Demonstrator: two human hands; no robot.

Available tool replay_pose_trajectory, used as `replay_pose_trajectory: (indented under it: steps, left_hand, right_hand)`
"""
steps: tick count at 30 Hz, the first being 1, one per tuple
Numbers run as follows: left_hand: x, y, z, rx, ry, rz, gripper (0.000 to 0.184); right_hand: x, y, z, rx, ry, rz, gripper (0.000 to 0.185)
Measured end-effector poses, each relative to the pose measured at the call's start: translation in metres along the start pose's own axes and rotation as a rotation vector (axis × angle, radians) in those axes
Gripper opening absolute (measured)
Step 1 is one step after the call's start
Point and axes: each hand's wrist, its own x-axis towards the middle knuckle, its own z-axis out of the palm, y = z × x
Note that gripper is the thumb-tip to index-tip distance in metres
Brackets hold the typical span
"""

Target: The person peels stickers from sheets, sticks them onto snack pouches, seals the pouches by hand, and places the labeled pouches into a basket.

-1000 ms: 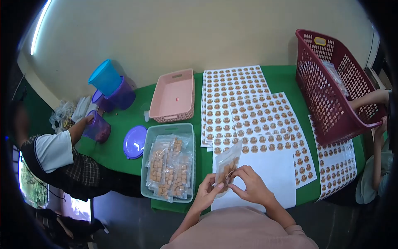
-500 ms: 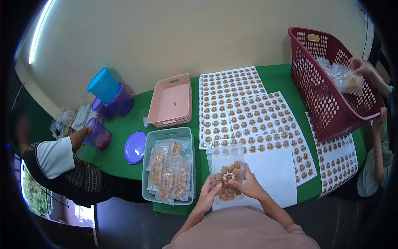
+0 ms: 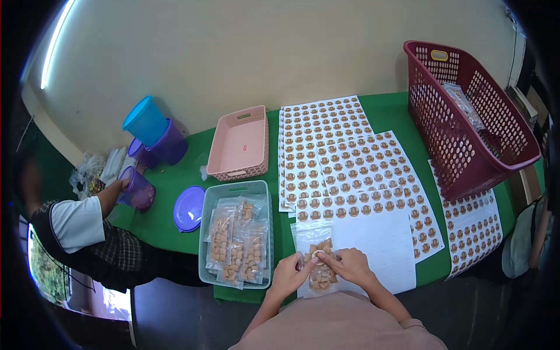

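Observation:
A clear plastic bag (image 3: 315, 235) of brown square snack pieces lies low in front of me, over the near sheet of stickers. My left hand (image 3: 289, 275) is closed on the bag's left edge, its thumb near the round label. My right hand (image 3: 352, 266) grips the right side, with the thumb pressing on the round sticker (image 3: 318, 255) at the bag's front. Under and behind the bag is a partly peeled sticker sheet (image 3: 373, 233), its lower part bare white. To the left, a pale green basket (image 3: 205, 265) holds several similar filled bags (image 3: 236, 242).
Several sticker sheets (image 3: 326, 134) cover the green table. A pink basket (image 3: 239, 140), purple lid (image 3: 189, 209) and blue and purple tubs (image 3: 146, 121) stand left. At right is a maroon laundry basket (image 3: 449, 140) with bags inside. A person (image 3: 81, 224) reaches into a purple container; another person's sleeve (image 3: 521, 239) shows right.
Both my hands and the bag have come slightly lower, and the right hand has turned with its thumb still on the sticker. The right co-worker's hands and a bag have left the maroon basket.

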Motion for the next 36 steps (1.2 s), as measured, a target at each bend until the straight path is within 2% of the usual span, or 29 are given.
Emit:
replay_pose_trajectory:
  steps: [6,13,16,19,25,33,36]
  left_hand:
    - [-0.001,-0.003,-0.003,0.214,-0.150,-0.140,0.053]
    - [0.000,-0.005,0.002,0.227,-0.182,-0.155,0.053]
    - [0.001,-0.002,0.003,0.232,-0.211,-0.136,0.051]
    - [0.000,-0.004,0.007,0.125,-0.217,-0.091,0.050]
    - [0.008,-0.002,0.014,0.040,-0.356,0.051,0.047]
    - [0.007,0.008,0.009,-0.120,-0.679,0.245,0.039]
    - [0.003,-0.011,0.010,-0.223,-0.791,0.318,0.036]
  right_hand:
    - [-0.001,0.004,0.002,-0.212,-0.069,0.018,0.074]
    - [-0.003,0.000,-0.002,-0.216,-0.154,-0.020,0.068]
    - [-0.002,0.009,0.006,-0.167,-0.100,-0.128,0.065]
    - [-0.012,0.003,-0.002,-0.157,-0.089,-0.132,0.062]
    - [-0.045,0.005,-0.006,-0.048,0.118,-0.091,0.058]
    - [-0.100,-0.006,0.039,0.180,0.402,0.178,0.054]
    - [-0.116,-0.016,0.062,0.264,0.470,0.238,0.049]
